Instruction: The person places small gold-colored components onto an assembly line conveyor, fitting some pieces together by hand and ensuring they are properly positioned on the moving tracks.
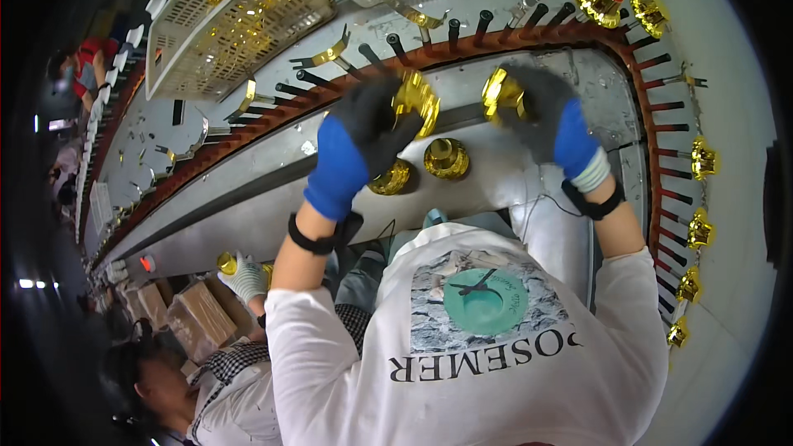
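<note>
My left hand (372, 120), in a black and blue work glove, is closed around a shiny gold fluted cup-shaped part (420, 103) above the metal bench. Level with it, my right hand (541, 107), gloved alike, grips another shiny gold piece (500, 96), whose far side is hidden by the fingers. The two pieces are apart. Below them on the bench stands a gold cup-shaped part (446, 158) with a round opening on top. A second gold cup (391, 178) is beside it, partly covered by my left glove and wrist.
A curved reddish-brown conveyor (512, 40) with upright black-tipped pegs runs around the bench. Gold parts hang along its right side, one gold cup (598, 3) with a red top. White baskets (248, 33) stand beyond. A co-worker's gloved hand (246, 278) holds a gold part at lower left.
</note>
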`<state>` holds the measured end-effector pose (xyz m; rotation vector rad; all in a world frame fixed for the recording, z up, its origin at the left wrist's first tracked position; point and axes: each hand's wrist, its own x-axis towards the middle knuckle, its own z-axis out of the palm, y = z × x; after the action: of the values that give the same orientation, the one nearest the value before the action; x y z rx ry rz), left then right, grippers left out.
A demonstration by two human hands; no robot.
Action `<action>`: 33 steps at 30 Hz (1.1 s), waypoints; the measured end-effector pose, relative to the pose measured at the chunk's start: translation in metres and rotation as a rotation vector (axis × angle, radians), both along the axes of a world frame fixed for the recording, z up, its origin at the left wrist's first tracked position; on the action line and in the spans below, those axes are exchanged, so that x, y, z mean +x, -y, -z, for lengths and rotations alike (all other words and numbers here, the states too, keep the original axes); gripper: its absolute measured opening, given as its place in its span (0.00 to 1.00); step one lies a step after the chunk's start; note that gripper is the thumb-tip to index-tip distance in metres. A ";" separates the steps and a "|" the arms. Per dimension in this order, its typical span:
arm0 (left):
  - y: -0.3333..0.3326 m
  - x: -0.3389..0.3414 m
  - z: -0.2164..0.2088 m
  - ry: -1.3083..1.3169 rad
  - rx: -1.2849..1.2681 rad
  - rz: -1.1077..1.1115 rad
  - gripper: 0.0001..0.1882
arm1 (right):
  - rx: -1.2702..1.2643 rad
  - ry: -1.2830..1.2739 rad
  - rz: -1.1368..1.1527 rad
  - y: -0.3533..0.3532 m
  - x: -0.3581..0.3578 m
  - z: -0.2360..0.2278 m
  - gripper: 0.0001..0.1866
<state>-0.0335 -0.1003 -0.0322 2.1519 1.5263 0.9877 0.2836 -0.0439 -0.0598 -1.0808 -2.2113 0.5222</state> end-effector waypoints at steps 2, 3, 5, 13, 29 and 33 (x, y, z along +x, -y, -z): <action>0.031 -0.027 0.050 -0.075 -0.191 -0.053 0.25 | -0.033 0.055 -0.089 0.020 -0.017 0.044 0.29; 0.047 -0.042 0.073 -0.144 -0.304 -0.107 0.25 | 0.033 0.076 -0.159 0.026 -0.032 0.055 0.30; 0.070 -0.060 0.127 -0.137 -0.363 -0.170 0.26 | -0.092 0.119 -0.209 0.036 -0.061 0.086 0.29; 0.075 -0.067 0.213 -0.089 -0.421 -0.269 0.31 | -0.162 0.387 -0.201 0.036 -0.122 0.204 0.30; -0.175 0.121 -0.014 -0.173 0.361 0.107 0.30 | 0.035 0.173 0.458 -0.220 0.105 -0.010 0.39; -0.191 0.109 0.000 -0.260 0.016 0.129 0.33 | 0.189 0.170 0.368 -0.179 0.078 0.000 0.29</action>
<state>0.0756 0.0903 -0.0322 2.4335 1.4680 0.7023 0.3620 0.1349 -0.0602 -1.4279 -2.0798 0.0625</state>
